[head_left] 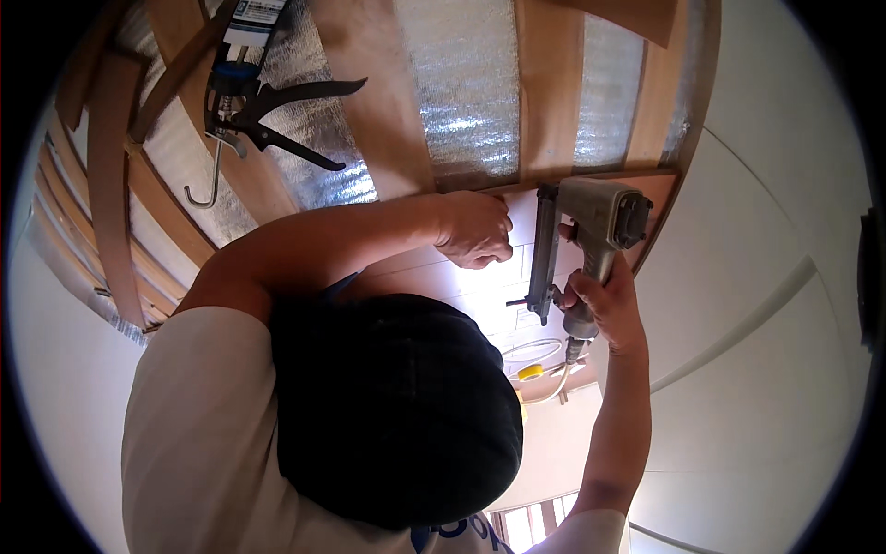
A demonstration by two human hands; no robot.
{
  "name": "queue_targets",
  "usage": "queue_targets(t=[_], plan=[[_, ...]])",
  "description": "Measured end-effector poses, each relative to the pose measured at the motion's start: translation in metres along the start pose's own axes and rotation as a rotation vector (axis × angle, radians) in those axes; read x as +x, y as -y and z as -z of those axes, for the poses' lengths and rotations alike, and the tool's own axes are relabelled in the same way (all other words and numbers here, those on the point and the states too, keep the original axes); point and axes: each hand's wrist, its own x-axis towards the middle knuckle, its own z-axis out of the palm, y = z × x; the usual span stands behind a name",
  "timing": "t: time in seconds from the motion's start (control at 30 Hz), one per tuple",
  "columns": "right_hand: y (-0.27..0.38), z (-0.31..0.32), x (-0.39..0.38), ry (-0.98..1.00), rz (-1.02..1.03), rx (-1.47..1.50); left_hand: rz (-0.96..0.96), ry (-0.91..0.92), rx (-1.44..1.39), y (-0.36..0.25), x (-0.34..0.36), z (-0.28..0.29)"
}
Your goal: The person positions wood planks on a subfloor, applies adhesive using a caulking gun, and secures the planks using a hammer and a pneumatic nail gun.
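My right hand (pixel 604 300) is wrapped round the grip of a grey pneumatic nail gun (pixel 586 217). Its long dark magazine (pixel 544 254) runs alongside the grip, and a hose joins the handle's lower end. Left of the gun, my left hand (pixel 472 231) rests at a pale panel (pixel 498 291) with thin seams. Its fingers are curled; whether anything is pinched in them is hidden. The panel's edge meets wooden battens (pixel 549 102) with silver foil (pixel 461 83) between them. A black cap (pixel 397 415) covers the lower middle and hides part of the panel.
At the upper left, a black caulking gun (pixel 245 102) with a hooked rod lies across the battens. Loose wood strips (pixel 115 175) are at the far left. Beyond my right wrist run a pale hose (pixel 549 397) and a yellow item (pixel 530 372). White wall surface (pixel 757 305) fills the right.
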Motion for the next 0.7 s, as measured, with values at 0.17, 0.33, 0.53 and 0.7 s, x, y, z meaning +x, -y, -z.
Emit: queue_targets(t=[0.17, 0.33, 0.53, 0.7], plan=[[0.016, 0.005, 0.011, 0.087, -0.090, -0.110, 0.011, 0.031, -0.052, -0.002, 0.000, 0.009], [0.052, 0.001, 0.023, 0.191, -0.183, -0.324, -0.011, -0.059, -0.052, 0.003, 0.000, -0.002], [0.045, 0.020, 0.023, 0.080, -0.259, -0.334, -0.021, -0.054, -0.103, 0.006, -0.001, 0.001], [0.048, 0.030, 0.025, 0.092, -0.237, -0.288, -0.017, -0.052, -0.105, 0.004, -0.002, 0.005]])
